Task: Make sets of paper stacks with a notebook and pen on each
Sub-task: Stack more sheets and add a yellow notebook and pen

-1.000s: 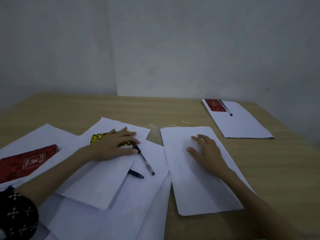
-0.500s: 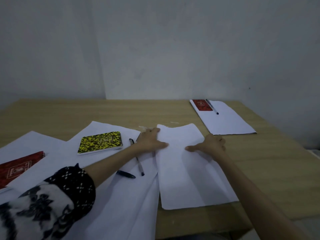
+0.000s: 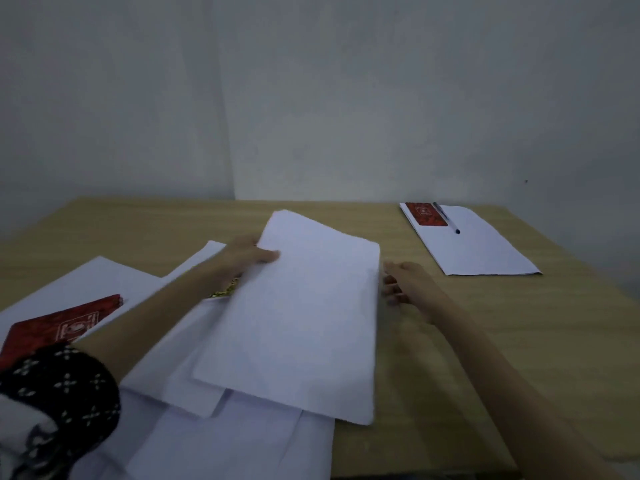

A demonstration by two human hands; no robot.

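Both hands work the middle paper stack, raised above the table: left hand pinching its far-left edge, right hand loose beside it, and I'd square the sheets before setting them down.

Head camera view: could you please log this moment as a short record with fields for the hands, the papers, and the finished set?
left hand: grips far left edge of the paper stack, thumb on top
right hand: at the stack's right edge, grip unclear
paper stack: lifted, tilted
finished set: red notebook and pen on paper, far right
near left: second red notebook on loose sheets
surface: wooden table
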